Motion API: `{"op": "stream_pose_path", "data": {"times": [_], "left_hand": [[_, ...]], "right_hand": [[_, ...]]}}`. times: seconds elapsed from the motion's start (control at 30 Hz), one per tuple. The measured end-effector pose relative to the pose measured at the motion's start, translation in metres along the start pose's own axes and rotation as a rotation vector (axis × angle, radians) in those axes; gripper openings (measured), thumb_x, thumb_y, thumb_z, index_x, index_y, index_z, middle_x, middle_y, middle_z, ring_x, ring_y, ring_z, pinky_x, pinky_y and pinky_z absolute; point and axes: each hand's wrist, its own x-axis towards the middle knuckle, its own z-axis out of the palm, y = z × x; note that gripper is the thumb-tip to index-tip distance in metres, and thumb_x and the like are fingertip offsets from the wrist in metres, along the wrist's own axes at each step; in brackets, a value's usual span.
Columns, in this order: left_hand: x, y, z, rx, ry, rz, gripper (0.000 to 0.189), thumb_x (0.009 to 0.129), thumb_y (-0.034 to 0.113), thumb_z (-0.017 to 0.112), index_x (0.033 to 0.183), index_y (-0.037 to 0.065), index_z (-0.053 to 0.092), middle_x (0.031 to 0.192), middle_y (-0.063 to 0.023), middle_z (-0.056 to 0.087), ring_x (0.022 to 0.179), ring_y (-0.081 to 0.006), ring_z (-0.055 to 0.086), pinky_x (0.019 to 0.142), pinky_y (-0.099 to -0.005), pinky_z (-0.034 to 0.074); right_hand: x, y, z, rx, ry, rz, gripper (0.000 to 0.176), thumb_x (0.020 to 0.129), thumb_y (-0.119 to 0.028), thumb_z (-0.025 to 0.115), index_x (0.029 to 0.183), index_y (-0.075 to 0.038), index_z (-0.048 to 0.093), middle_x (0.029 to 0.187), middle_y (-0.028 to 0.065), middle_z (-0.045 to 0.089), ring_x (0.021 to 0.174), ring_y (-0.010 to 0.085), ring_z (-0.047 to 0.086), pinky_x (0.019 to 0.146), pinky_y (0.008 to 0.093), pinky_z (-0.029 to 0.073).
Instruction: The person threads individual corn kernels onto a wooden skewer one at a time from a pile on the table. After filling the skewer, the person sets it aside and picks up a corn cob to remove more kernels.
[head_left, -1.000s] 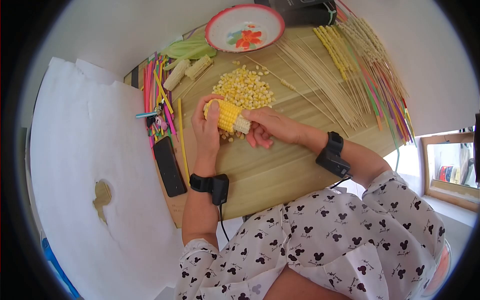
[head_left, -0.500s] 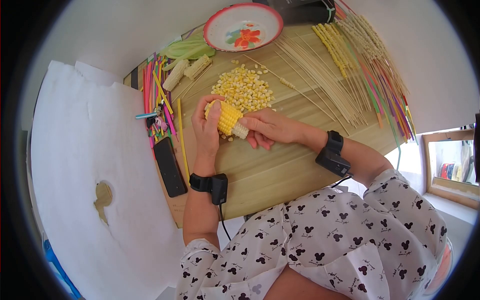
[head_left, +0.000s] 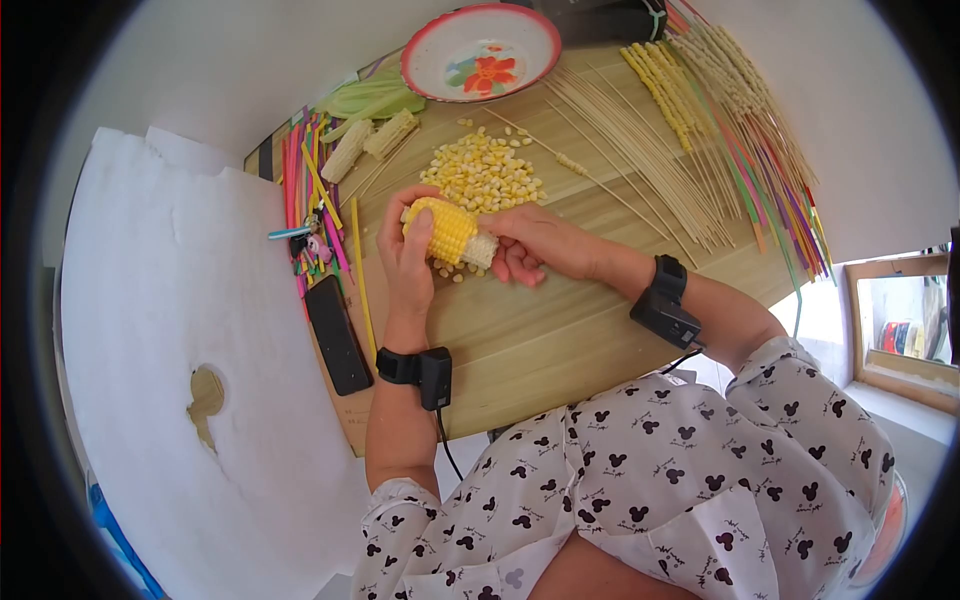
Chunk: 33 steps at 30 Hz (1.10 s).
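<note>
Corn cob (head_left: 447,230) sits clasped by curled fingers of left hand (head_left: 405,265) and right hand (head_left: 538,245).

Left hand (head_left: 408,262) and right hand (head_left: 540,243) meet, fingers of both curled in a grip. Left forearm (head_left: 400,435) runs straight behind its fingers; right forearm (head_left: 725,312) angles in from the right.
</note>
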Motion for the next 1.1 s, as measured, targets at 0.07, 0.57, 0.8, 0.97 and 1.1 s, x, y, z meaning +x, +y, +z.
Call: {"op": "stream_pose_path", "data": {"times": [0.07,0.57,0.8,0.97,1.1], "left_hand": [[-0.0001,0.0008,0.0010,-0.018,-0.015,-0.007,0.027,0.092,0.021,0.053,0.107,-0.001,0.057,0.095,-0.0054,0.059,0.088,-0.0116,0.054,0.080,-0.0252,0.043],[0.0004,-0.0006,0.0019,0.035,-0.031,-0.003,0.030,0.092,0.022,0.048,0.110,-0.002,0.055,0.097,-0.0087,0.061,0.090,-0.0152,0.056,0.083,-0.0276,0.044],[0.0013,0.0017,0.0040,-0.089,-0.019,-0.050,0.030,0.093,0.023,0.049,0.108,-0.002,0.055,0.096,-0.0084,0.061,0.089,-0.0134,0.056,0.081,-0.0253,0.044],[0.0008,0.0013,0.0018,-0.095,-0.034,-0.045,0.032,0.094,0.025,0.049,0.111,-0.001,0.055,0.097,-0.0089,0.061,0.089,-0.0135,0.057,0.081,-0.0258,0.045],[0.0009,0.0051,0.0025,-0.194,-0.083,-0.068,0.035,0.094,0.028,0.052,0.113,-0.001,0.054,0.099,-0.0097,0.062,0.092,-0.0149,0.059,0.083,-0.0267,0.046]], "right_hand": [[0.0010,0.0016,0.0005,-0.054,0.000,-0.014,0.052,0.096,-0.051,0.046,0.075,-0.006,0.058,0.061,0.0021,0.056,0.044,0.0062,0.048,0.039,0.0201,0.035],[0.0037,0.0067,-0.0001,-0.100,-0.047,-0.081,0.043,0.096,-0.048,0.053,0.077,-0.009,0.057,0.061,-0.0036,0.053,0.043,0.0022,0.040,0.039,0.0192,0.031],[0.0013,0.0036,-0.0003,-0.123,-0.046,-0.096,0.041,0.098,-0.043,0.050,0.078,-0.008,0.057,0.061,-0.0029,0.054,0.043,0.0030,0.042,0.039,0.0192,0.033],[0.0020,0.0057,-0.0016,-0.057,-0.067,-0.093,0.041,0.098,-0.042,0.050,0.078,-0.007,0.058,0.060,-0.0020,0.055,0.042,0.0036,0.043,0.039,0.0194,0.033],[-0.0004,0.0025,-0.0005,-0.008,-0.095,-0.098,0.044,0.098,-0.043,0.047,0.078,-0.005,0.058,0.059,-0.0011,0.055,0.042,0.0043,0.043,0.038,0.0196,0.032]]}}
